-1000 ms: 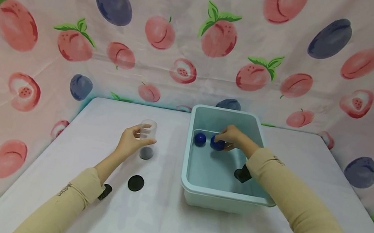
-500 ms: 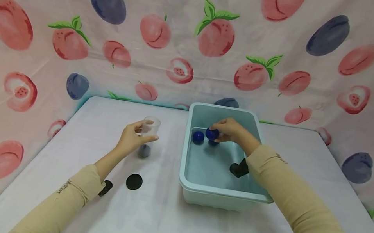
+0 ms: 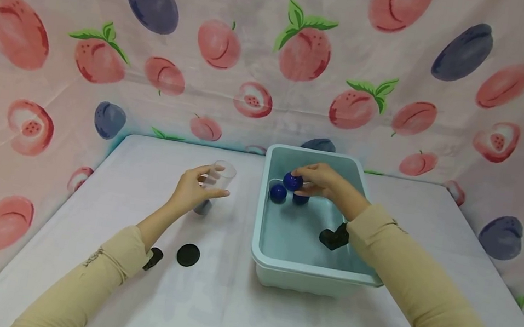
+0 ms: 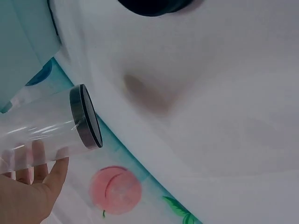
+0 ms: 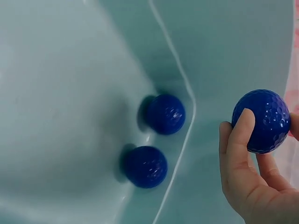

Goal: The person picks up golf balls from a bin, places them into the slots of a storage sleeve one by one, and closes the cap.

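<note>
My left hand (image 3: 191, 190) grips a clear plastic cylinder (image 3: 221, 176) with a dark base (image 4: 86, 116), tilted to the right over the table. Its open top leans toward the bin. Between the thumb and fingers of my right hand (image 3: 321, 182) is a blue golf ball (image 5: 261, 121), raised above the floor of the pale blue bin (image 3: 260, 229). Two more blue golf balls (image 5: 165, 114) lie in the bin below, near its far wall; the right hand partly covers one of them in the head view.
A round black lid (image 3: 188, 255) lies on the white table in front of the left hand. Some small black object (image 3: 155, 258) shows beside the left cuff. Inside the bin, a black piece (image 3: 334, 238) sits under the right sleeve. A fruit-print curtain (image 3: 257, 47) hangs behind.
The right hand has lifted a golf ball from the bin floor and moved it up and left. The left hand has tipped the cylinder from nearly upright toward the right.
</note>
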`<state>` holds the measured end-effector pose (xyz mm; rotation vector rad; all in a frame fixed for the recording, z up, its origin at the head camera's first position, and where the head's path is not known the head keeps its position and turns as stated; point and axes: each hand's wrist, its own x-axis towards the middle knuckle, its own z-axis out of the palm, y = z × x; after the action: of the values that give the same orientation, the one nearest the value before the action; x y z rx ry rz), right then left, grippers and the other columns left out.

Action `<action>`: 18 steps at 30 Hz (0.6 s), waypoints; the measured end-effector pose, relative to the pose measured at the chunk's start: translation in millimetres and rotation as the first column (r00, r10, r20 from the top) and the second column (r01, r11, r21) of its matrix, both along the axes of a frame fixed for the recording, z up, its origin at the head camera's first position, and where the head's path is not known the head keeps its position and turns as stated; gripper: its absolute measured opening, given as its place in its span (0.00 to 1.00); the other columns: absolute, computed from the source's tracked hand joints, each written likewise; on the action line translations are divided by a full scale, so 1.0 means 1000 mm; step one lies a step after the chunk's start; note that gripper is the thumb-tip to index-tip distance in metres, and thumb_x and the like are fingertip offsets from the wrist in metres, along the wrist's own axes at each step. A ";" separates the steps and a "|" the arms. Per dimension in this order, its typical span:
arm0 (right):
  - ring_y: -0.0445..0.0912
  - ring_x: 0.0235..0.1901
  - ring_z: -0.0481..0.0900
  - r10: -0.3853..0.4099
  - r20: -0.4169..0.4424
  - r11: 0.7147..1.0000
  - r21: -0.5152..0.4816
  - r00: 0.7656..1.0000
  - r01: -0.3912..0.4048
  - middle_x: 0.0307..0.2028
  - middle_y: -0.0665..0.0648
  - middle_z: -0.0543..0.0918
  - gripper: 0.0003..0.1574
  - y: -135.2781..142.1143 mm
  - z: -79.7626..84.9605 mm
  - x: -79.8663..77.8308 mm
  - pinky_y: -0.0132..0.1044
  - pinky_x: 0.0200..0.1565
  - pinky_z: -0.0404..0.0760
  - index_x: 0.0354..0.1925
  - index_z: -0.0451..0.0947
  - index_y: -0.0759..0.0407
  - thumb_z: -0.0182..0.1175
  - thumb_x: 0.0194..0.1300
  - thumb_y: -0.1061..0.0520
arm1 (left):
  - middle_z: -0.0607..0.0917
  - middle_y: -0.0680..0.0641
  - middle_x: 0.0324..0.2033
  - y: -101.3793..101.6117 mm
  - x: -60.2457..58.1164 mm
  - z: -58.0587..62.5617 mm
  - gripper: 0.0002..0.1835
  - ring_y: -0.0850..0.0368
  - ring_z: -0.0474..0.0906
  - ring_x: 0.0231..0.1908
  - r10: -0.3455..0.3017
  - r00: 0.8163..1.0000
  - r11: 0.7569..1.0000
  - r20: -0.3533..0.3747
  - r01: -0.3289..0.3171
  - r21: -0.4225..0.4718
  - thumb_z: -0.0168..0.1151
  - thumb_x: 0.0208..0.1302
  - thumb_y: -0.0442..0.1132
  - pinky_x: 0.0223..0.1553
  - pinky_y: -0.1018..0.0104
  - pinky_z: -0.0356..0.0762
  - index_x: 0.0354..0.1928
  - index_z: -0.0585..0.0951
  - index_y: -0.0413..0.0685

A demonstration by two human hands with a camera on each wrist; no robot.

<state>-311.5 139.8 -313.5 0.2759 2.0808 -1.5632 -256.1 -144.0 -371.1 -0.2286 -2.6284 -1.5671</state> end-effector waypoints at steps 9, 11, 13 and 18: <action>0.60 0.65 0.64 0.018 -0.020 0.987 -0.157 1.000 -0.021 0.69 0.69 0.58 0.31 0.004 0.006 0.006 0.30 0.36 0.84 0.67 0.58 0.70 0.49 0.69 0.60 | 0.81 0.39 0.50 0.010 -0.001 0.008 0.36 0.43 0.76 0.51 0.013 0.999 1.000 -0.035 -0.012 0.005 0.76 0.45 0.37 0.50 0.52 0.77 0.59 0.71 0.46; 0.59 0.65 0.64 0.020 -0.022 0.983 -0.179 1.000 -0.023 0.69 0.69 0.56 0.31 0.004 0.008 0.008 0.31 0.37 0.84 0.67 0.57 0.70 0.49 0.69 0.60 | 0.81 0.39 0.51 0.012 -0.001 0.008 0.34 0.43 0.76 0.52 0.017 0.999 1.000 -0.034 -0.016 0.026 0.76 0.45 0.36 0.52 0.51 0.76 0.55 0.71 0.44; 0.58 0.65 0.64 0.027 -0.026 0.980 -0.197 0.999 -0.031 0.70 0.68 0.54 0.31 0.003 0.011 0.010 0.31 0.39 0.84 0.68 0.56 0.69 0.48 0.70 0.60 | 0.81 0.39 0.51 0.014 -0.001 0.009 0.32 0.43 0.76 0.52 0.020 0.999 0.999 -0.033 -0.018 0.041 0.76 0.44 0.36 0.52 0.51 0.76 0.53 0.71 0.43; 0.58 0.66 0.62 0.034 -0.038 0.969 -0.243 0.999 -0.043 0.70 0.68 0.52 0.32 0.000 0.016 0.014 0.32 0.41 0.84 0.69 0.54 0.69 0.47 0.71 0.59 | 0.80 0.39 0.52 0.017 0.000 0.011 0.30 0.44 0.77 0.52 0.019 0.999 0.997 -0.040 -0.016 0.071 0.76 0.45 0.35 0.54 0.51 0.76 0.52 0.74 0.43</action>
<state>-297.4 139.8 -297.2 0.1202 1.8811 -1.7895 -255.8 -127.4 -359.6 -0.2301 -2.5324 -1.6280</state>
